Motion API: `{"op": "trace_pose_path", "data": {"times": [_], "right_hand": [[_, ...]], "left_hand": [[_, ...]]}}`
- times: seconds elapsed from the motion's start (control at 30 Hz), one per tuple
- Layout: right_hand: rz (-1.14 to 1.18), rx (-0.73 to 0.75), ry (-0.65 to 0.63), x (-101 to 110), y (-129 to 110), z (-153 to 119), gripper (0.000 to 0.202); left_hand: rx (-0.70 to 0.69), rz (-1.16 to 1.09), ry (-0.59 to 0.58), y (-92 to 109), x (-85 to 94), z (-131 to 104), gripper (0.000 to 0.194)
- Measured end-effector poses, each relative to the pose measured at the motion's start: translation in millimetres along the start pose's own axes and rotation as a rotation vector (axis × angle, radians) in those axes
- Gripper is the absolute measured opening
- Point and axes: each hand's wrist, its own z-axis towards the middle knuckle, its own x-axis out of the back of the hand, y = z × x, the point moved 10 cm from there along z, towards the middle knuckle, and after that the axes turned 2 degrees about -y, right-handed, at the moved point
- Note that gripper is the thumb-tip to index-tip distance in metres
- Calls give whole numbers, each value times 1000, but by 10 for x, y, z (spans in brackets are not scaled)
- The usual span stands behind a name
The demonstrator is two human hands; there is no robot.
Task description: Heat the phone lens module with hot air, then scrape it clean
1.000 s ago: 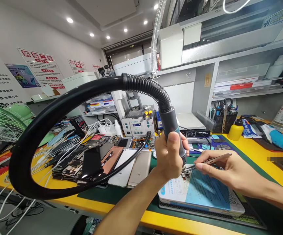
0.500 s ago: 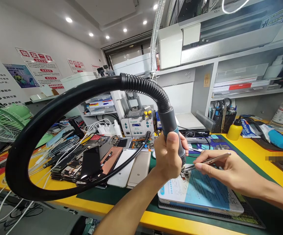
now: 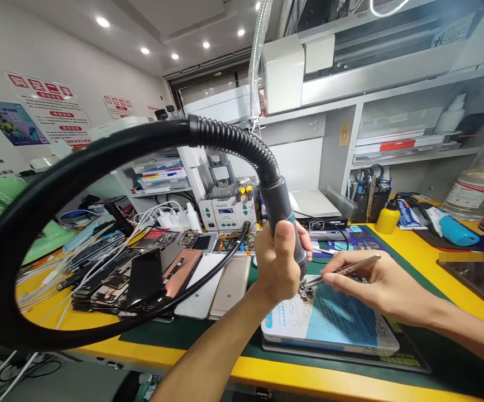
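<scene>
My left hand (image 3: 278,254) is wrapped round the handle of a hot air gun (image 3: 278,202), its nozzle pointing down. A thick black hose loops from the handle out to the left. Directly under the nozzle lies a small circuit board (image 3: 307,295), partly hidden by the hand and nozzle. In a pinch grip, my right hand (image 3: 363,282) holds metal tweezers (image 3: 356,264), whose tips reach in beside the nozzle at the board. The board rests on a blue and white box (image 3: 329,329) lying flat on the bench.
Behind the hands stands a white hot air station (image 3: 227,212). Phones (image 3: 230,286), stacked phone parts (image 3: 111,285) and white cables fill the left side. To the right are a yellow bottle (image 3: 388,216), a pen holder with scissors (image 3: 369,192) and a large clear bottle (image 3: 471,192).
The whole view has shifted, so things appear a little further left. Both hands keep their grips, with the nozzle and tweezer tips still at the board.
</scene>
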Motion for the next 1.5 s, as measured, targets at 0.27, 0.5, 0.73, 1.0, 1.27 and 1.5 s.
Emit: {"op": "trace_pose_path", "data": {"times": [0.27, 0.5, 0.73, 1.0, 1.27, 1.5], "right_hand": [[10, -28, -20, -26, -47, -2, 29], [25, -22, -7, -14, -57, 4, 27], [26, -19, -14, -16, -84, 8, 26], [30, -18, -10, -13, -72, 0, 25], [39, -20, -15, -19, -87, -12, 23], [49, -25, -20, -25, -22, 19, 26]], "left_hand": [[-15, -45, 10, 22, 14, -17, 63], [-22, -33, 12, 38, 15, -25, 64], [-20, -12, 16, 46, 16, -15, 65], [-24, -13, 8, 45, 8, -23, 65], [-26, -20, 4, 39, 9, -26, 66], [-40, -22, 1, 42, 17, -19, 65]]}}
